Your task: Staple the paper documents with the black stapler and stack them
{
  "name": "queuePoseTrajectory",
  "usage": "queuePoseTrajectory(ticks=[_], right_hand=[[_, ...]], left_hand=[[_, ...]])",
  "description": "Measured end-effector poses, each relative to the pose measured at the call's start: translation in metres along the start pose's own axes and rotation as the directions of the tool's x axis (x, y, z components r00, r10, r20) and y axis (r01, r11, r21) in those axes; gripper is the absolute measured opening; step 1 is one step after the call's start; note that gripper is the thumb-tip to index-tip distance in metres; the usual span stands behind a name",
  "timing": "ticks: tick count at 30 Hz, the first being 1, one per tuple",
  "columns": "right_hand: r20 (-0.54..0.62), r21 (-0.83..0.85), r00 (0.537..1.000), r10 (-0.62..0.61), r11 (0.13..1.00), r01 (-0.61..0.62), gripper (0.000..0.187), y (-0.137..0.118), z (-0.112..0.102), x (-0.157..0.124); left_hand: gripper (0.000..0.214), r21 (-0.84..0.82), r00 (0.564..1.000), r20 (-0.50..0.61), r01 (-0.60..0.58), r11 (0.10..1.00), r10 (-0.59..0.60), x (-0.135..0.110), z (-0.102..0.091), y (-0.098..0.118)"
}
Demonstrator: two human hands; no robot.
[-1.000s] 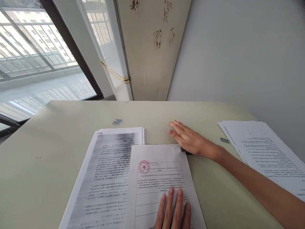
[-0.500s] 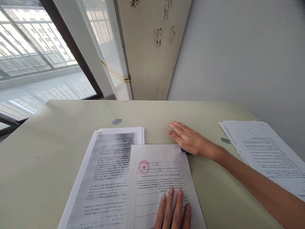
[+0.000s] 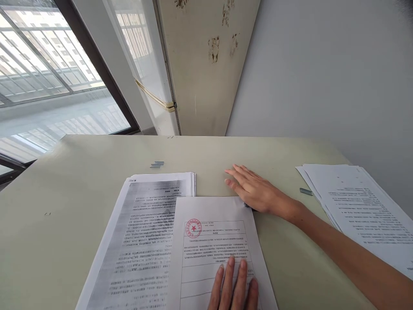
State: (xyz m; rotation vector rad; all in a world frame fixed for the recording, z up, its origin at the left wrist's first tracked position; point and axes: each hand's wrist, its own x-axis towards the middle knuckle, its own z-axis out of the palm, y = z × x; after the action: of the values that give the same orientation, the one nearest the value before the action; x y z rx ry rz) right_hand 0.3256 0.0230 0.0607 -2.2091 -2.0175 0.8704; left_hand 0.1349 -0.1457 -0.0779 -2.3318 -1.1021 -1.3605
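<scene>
Fingers stretched out, my left hand (image 3: pixel 232 286) lies flat on a printed sheet (image 3: pixel 211 206) with a red round stamp and ruled boxes. My right hand (image 3: pixel 250 185) is open, palm down, its fingers reaching past the sheet's far right corner. Under the heel of that hand, at the corner, shows the metal tip of what looks like a stapler (image 3: pixel 246 205); the rest of it is hidden. The stamped sheet overlaps a stack of printed pages (image 3: pixel 138 241) on its left.
Grey strips of staples (image 3: pixel 157 164) lie beyond the left stack. Another staple strip (image 3: pixel 306 191) is beside a second pile of papers (image 3: pixel 364 202) at the right. Behind the table (image 3: pixel 97 159) stand a worn refrigerator (image 3: pixel 206 94) and a grey wall (image 3: pixel 306 73).
My right hand has settled slightly lower over the stapler, covering more of it. The left hand stays flat on the sheet, and the view has shifted a little.
</scene>
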Motion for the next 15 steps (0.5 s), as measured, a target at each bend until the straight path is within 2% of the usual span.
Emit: queuePoseTrajectory(ticks=[4, 11, 13, 15], right_hand=[[-0.004, 0.002, 1.0, -0.003, 1.0, 0.003, 0.08, 0.0, 0.0, 0.0], [-0.01, -0.039, 0.999, 0.032, 0.999, -0.033, 0.075, -0.005, 0.0, -0.002], [-0.04, -0.094, 0.999, 0.02, 0.995, -0.024, 0.072, -0.005, 0.002, 0.0], [-0.071, -0.152, 0.997, 0.003, 0.988, -0.014, 0.069, -0.006, 0.006, 0.001]], left_hand=[[0.017, -0.014, 1.0, 0.008, -0.004, 1.0, 0.004, 0.002, -0.001, 0.0], [0.004, 0.015, 0.999, 0.037, -0.039, 0.999, 0.038, -0.002, -0.002, 0.0], [0.009, 0.029, 0.995, 0.074, -0.074, 0.997, 0.071, -0.004, -0.006, -0.003], [0.018, 0.048, 0.978, 0.168, -0.137, 0.989, 0.127, -0.004, -0.013, -0.007]])
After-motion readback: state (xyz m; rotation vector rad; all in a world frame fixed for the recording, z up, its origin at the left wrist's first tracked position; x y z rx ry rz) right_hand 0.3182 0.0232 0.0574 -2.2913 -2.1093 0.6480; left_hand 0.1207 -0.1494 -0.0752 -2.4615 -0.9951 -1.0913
